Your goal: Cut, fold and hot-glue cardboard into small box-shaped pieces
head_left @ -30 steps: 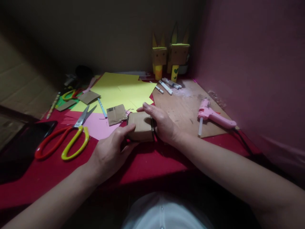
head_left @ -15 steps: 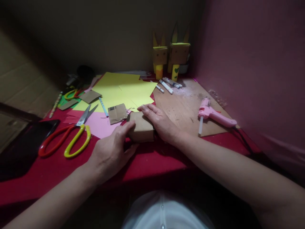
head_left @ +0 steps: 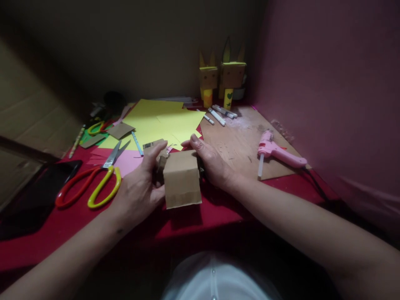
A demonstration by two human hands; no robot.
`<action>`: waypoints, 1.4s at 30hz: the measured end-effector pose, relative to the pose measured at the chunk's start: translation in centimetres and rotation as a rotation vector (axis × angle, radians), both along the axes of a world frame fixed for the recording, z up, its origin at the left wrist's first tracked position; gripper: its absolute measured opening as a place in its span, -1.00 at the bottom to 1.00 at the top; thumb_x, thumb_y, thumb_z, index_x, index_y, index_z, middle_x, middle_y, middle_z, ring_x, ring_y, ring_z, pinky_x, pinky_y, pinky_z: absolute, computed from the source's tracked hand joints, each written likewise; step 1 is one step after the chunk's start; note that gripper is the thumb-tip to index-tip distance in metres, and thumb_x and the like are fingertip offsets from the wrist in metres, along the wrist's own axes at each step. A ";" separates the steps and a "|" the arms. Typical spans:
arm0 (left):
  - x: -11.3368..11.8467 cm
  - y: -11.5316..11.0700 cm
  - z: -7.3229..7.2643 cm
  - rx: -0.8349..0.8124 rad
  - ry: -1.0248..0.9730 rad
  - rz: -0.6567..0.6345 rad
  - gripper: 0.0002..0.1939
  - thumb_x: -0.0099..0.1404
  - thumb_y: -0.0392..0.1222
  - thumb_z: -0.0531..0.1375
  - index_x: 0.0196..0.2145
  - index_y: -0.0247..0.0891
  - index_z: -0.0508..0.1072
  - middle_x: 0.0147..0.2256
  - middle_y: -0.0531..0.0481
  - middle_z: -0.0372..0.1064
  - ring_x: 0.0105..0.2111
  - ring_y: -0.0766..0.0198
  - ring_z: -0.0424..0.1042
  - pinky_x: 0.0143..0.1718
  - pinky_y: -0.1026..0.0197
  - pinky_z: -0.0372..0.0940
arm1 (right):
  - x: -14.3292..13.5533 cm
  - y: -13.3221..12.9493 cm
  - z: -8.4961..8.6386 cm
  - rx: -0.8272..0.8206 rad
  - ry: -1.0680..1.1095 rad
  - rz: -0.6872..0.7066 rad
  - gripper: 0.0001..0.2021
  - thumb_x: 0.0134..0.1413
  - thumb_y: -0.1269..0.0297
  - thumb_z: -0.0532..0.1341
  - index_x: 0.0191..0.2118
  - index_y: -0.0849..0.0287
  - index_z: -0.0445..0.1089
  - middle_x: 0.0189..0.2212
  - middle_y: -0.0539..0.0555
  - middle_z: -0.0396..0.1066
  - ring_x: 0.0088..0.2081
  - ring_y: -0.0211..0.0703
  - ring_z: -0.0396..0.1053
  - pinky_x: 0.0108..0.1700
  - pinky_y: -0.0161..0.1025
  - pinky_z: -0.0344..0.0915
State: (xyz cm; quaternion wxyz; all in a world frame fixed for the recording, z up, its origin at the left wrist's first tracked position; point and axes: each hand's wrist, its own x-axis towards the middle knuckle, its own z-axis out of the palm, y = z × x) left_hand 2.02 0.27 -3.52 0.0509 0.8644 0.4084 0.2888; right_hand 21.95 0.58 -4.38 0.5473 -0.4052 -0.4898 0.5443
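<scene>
A small brown cardboard box is held between my two hands over the table's front part, one plain face turned toward me. On its left side my left hand grips it, with the thumb low and the fingers partly hidden behind. My right hand is closed against the right side, thumb along the upper edge. Just beyond the box lies a flat cardboard piece with dark print, partly covered by my left hand. Large scissors with one red and one yellow handle lie spread left of my left hand.
A pink glue gun rests on a wooden board at the right. Yellow paper sheets, several markers and two cardboard figures with ears stand or lie further back. A dark tablet-like slab lies at the far left.
The cardboard box has come up and toward me, and tilted so its front face shows more. Both hands still hold its sides; my left hand has shifted a little left. The view has shifted slightly.
</scene>
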 end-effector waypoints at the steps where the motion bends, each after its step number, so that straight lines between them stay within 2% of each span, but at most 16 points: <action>1: 0.1 0.3 0.2 0.018 0.031 0.006 -0.26 0.20 -0.04 0.22 0.28 -0.15 0.09 -0.15 -0.16 0.44 -0.35 0.12 0.48 -0.40 0.14 0.43 | 0.0 0.1 -0.1 0.005 0.011 0.004 -0.52 0.06 -0.27 0.13 -0.27 0.10 0.41 -0.27 0.08 0.40 -0.17 -0.03 0.35 -0.06 -0.07 0.23; 4: 0.4 1.1 0.8 0.052 0.059 -0.010 -0.34 0.22 -0.05 0.21 0.25 -0.16 0.20 0.03 -0.29 0.31 -0.09 -0.06 0.43 -0.20 -0.04 0.45 | 0.0 0.1 0.0 0.015 0.062 0.022 -0.53 0.05 -0.26 0.15 -0.29 0.10 0.39 -0.28 0.08 0.40 -0.19 -0.05 0.36 -0.07 -0.07 0.25; 7: 0.8 1.8 1.4 0.014 -0.027 -0.045 -0.49 0.24 -0.11 0.19 0.15 -0.14 0.35 0.02 -0.24 0.28 -0.02 -0.03 0.39 -0.08 -0.05 0.41 | 0.1 0.1 0.0 0.032 0.091 0.013 -0.55 0.05 -0.25 0.16 -0.31 0.10 0.38 -0.28 0.08 0.40 -0.17 -0.04 0.37 -0.04 -0.04 0.26; 9: 1.0 2.2 1.9 -0.028 -0.078 -0.063 -0.60 0.24 -0.15 0.19 0.05 -0.11 0.45 -0.02 -0.17 0.33 -0.03 0.03 0.40 -0.07 0.01 0.40 | 0.1 0.2 -0.1 0.045 0.079 -0.021 -0.55 0.04 -0.24 0.17 -0.31 0.09 0.39 -0.23 0.09 0.41 -0.10 -0.02 0.36 0.00 -0.03 0.25; 13: 1.3 3.0 2.7 -0.160 -0.158 -0.095 -0.73 0.20 -0.16 0.18 -0.14 -0.08 0.56 -0.13 -0.04 0.45 -0.15 0.15 0.45 -0.21 0.17 0.41 | 0.3 0.6 -0.1 0.074 0.072 -0.072 -0.53 0.07 -0.24 0.14 -0.24 0.10 0.40 -0.19 0.09 0.43 -0.04 -0.02 0.35 0.05 -0.04 0.24; 17: 1.6 3.5 3.5 -0.279 -0.199 -0.095 -0.74 0.14 -0.09 0.22 -0.20 -0.14 0.58 -0.17 -0.04 0.48 -0.21 0.17 0.46 -0.26 0.21 0.38 | 1.3 -0.3 1.5 0.199 -0.007 -0.184 -0.59 0.19 -0.13 0.09 -0.14 0.12 0.37 -0.12 0.09 0.43 0.01 -0.08 0.36 0.12 -0.08 0.23; 19: 1.8 3.6 3.9 -0.332 -0.187 -0.081 -0.72 0.13 -0.08 0.21 -0.21 -0.17 0.57 -0.17 -0.05 0.48 -0.21 0.16 0.46 -0.26 0.20 0.36 | 2.6 -1.7 2.6 0.304 -0.125 -0.277 -0.71 0.23 0.06 0.11 -0.06 0.12 0.34 -0.06 0.09 0.43 0.05 -0.12 0.35 0.15 -0.11 0.24; 21: 2.0 3.7 4.2 -0.389 -0.178 -0.062 -0.72 0.13 -0.10 0.20 -0.21 -0.18 0.57 -0.17 -0.05 0.49 -0.22 0.15 0.47 -0.26 0.19 0.35 | 4.6 -3.6 3.3 0.411 -0.362 -0.385 -0.76 0.20 0.23 0.14 -0.02 0.09 0.35 -0.01 0.09 0.41 0.06 -0.09 0.35 0.14 -0.08 0.27; 24: 2.3 3.8 4.4 -0.435 -0.181 -0.040 -0.73 0.10 -0.14 0.18 -0.23 -0.18 0.57 -0.20 -0.04 0.51 -0.27 0.15 0.48 -0.26 0.18 0.35 | 8.4 -6.6 3.1 0.509 -0.913 -0.675 -0.66 0.11 0.42 0.10 0.01 0.11 0.36 0.02 0.16 0.40 0.08 0.06 0.32 0.16 0.08 0.22; 25: 2.3 3.8 4.4 -0.434 -0.185 -0.037 -0.72 0.09 -0.15 0.18 -0.24 -0.19 0.57 -0.20 -0.04 0.52 -0.26 0.15 0.48 -0.24 0.17 0.35 | 9.7 -7.4 2.8 0.469 -1.105 -0.737 -0.62 0.06 0.44 0.10 0.02 0.16 0.36 0.03 0.22 0.39 0.09 0.16 0.29 0.16 0.16 0.19; 27: 2.4 3.9 4.3 -0.429 -0.195 -0.040 -0.70 0.07 -0.16 0.17 -0.23 -0.20 0.57 -0.18 -0.05 0.53 -0.24 0.14 0.48 -0.22 0.16 0.34 | 12.0 -8.5 1.8 0.314 -1.418 -0.755 -0.53 0.00 0.44 0.09 0.09 0.27 0.32 0.06 0.35 0.36 0.10 0.35 0.25 0.10 0.27 0.20; 28: 2.4 3.9 4.2 -0.433 -0.195 -0.043 -0.69 0.06 -0.16 0.17 -0.23 -0.20 0.57 -0.18 -0.05 0.53 -0.22 0.13 0.48 -0.21 0.16 0.34 | 12.9 -8.8 1.3 0.214 -1.516 -0.740 -0.50 0.01 0.42 0.09 0.12 0.32 0.29 0.04 0.40 0.36 0.08 0.41 0.26 0.04 0.29 0.23; 30: 2.6 3.8 4.1 -0.451 -0.190 -0.040 -0.66 0.06 -0.16 0.16 -0.20 -0.21 0.57 -0.17 -0.06 0.53 -0.22 0.12 0.48 -0.22 0.16 0.34 | 14.2 -9.0 0.3 0.032 -1.667 -0.665 -0.51 0.03 0.39 0.07 0.12 0.35 0.29 -0.10 0.41 0.42 -0.06 0.41 0.36 -0.11 0.26 0.32; 32: 2.8 3.6 4.1 -0.457 -0.188 -0.019 -0.62 0.05 -0.15 0.16 -0.15 -0.22 0.56 -0.18 -0.08 0.54 -0.23 0.13 0.48 -0.23 0.16 0.34 | 14.9 -8.9 -0.5 -0.007 -1.734 -0.638 -0.54 0.06 0.36 0.05 0.10 0.36 0.30 -0.14 0.41 0.40 -0.12 0.37 0.38 -0.18 0.20 0.34; 36: 3.0 3.5 4.3 -0.446 -0.175 -0.008 -0.62 0.05 -0.18 0.15 -0.16 -0.24 0.56 -0.18 -0.08 0.54 -0.22 0.13 0.48 -0.23 0.17 0.33 | 16.0 -8.1 -1.3 0.065 -1.755 -0.619 -0.51 0.04 0.37 0.05 0.12 0.35 0.28 -0.09 0.41 0.34 -0.12 0.30 0.36 -0.20 0.11 0.33; 42: 3.0 3.9 4.0 -0.478 -0.138 -0.020 -0.63 0.01 -0.29 0.08 -0.25 -0.22 0.59 -0.27 -0.03 0.57 -0.30 0.18 0.49 -0.35 0.22 0.31 | 16.7 -7.2 -0.8 0.032 -1.718 -0.609 -0.49 0.00 0.31 0.14 0.13 0.23 0.34 -0.15 0.29 0.31 -0.18 0.19 0.38 -0.23 0.00 0.35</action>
